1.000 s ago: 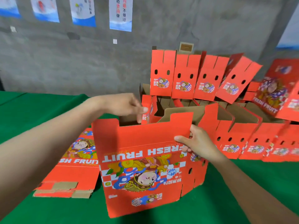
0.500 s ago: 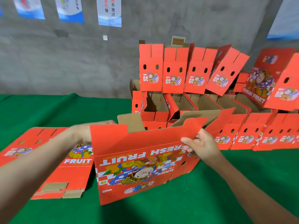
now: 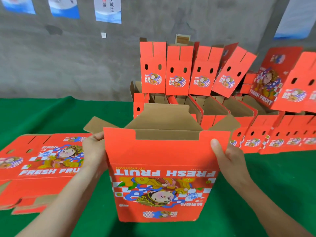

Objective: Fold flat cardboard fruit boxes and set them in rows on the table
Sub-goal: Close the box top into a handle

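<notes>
A red printed cardboard fruit box (image 3: 160, 168) stands opened into a square tube in the middle of the view, over the near part of the green-covered bench (image 3: 259, 189). Its "FRESH FRUIT" lettering and cartoon figure read upside down, and its brown top flaps splay outward. Whether its lower edge rests on the cloth cannot be told.

The left hand (image 3: 94, 151) grips the box's left side, thumb at the top corner and fingers wrapped behind the panel. The right hand (image 3: 227, 156) grips the right side, thumb pressed flat on the red front and the other fingers hidden behind the corner.

Just left of the held box, a stack of flat red cardboard blanks (image 3: 42, 163) lies on the bench, print facing up. Behind and to the right, folded red boxes (image 3: 179, 72) stand in rows with tall lids raised, some lids leaning right. A grey concrete wall (image 3: 68, 65) with paper posters (image 3: 108, 9) rises behind the bench.
</notes>
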